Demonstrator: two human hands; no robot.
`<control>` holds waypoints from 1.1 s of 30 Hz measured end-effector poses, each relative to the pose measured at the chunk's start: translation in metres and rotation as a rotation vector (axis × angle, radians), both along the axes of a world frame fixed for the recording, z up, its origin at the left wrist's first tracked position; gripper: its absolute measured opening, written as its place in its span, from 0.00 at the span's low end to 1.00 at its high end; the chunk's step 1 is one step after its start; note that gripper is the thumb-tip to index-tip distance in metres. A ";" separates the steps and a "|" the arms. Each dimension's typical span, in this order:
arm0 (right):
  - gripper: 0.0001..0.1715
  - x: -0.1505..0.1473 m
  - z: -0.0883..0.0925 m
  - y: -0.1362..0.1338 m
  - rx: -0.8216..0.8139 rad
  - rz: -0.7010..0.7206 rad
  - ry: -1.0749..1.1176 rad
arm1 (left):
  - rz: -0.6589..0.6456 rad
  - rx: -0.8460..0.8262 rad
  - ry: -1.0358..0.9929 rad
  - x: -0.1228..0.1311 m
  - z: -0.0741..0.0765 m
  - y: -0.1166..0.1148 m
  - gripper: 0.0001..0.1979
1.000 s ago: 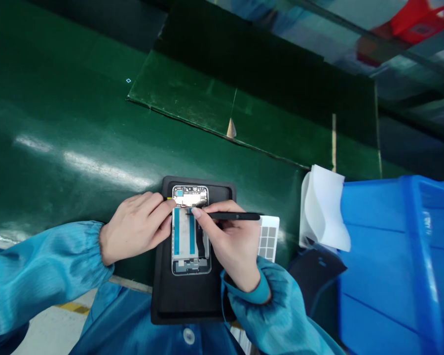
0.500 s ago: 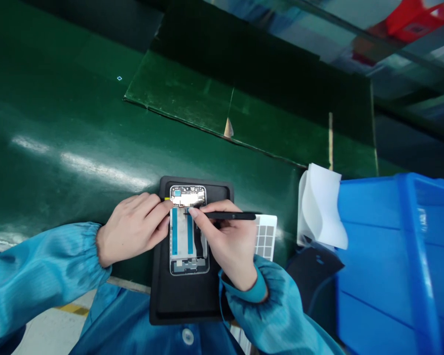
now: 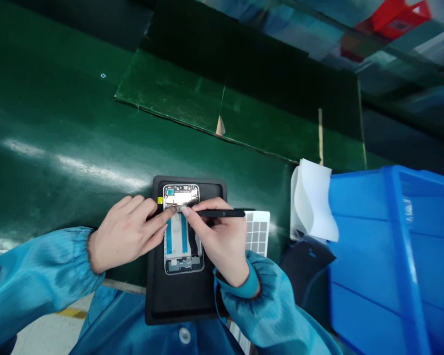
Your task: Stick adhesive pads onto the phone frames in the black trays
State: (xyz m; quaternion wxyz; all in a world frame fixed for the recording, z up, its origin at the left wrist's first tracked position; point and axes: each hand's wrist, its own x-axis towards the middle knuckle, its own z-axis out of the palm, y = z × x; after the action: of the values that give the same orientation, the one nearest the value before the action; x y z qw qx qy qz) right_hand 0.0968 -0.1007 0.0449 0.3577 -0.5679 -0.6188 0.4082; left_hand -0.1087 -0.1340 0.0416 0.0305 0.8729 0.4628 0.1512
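An opened phone body [image 3: 176,236], with its circuit board at the top and two blue strips below, lies in a black tray [image 3: 185,301]. My left hand [image 3: 128,231] reaches in from the left, its index fingertip on the phone just below the board; the fingers are apart and hold nothing visible. My right hand [image 3: 222,236] is closed on a black pen-like tool [image 3: 222,213], whose tip is at the same spot beside my left fingertip. The tool's very tip is too small to make out.
A sheet with grey squares [image 3: 258,231] lies right of the tray. Farther right are folded white sheets [image 3: 313,199], a dark flexible piece [image 3: 307,266] and a large blue bin [image 3: 366,246]. A green board [image 3: 244,118] lies behind, with a red bin [image 3: 399,22] beyond.
My left index finger has moved right, from the phone's left edge onto the area below the board. The whole view has shifted slightly; my right hand still holds the tool.
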 end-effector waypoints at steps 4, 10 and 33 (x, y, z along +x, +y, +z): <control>0.07 0.000 0.000 0.000 -0.020 -0.013 -0.010 | -0.002 0.016 0.064 0.002 0.002 -0.002 0.16; 0.07 0.000 0.000 0.000 -0.001 -0.052 0.047 | -0.018 -0.043 0.168 0.004 0.002 -0.002 0.21; 0.10 -0.003 -0.014 0.007 0.048 -0.082 0.204 | 0.169 0.023 0.295 0.015 0.010 -0.026 0.19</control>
State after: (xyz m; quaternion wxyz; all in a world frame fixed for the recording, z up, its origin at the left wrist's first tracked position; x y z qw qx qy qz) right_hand 0.0937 -0.0935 0.0313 0.4488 -0.5395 -0.5652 0.4338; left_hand -0.0936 -0.1600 0.0518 -0.0607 0.8439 0.5323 0.0291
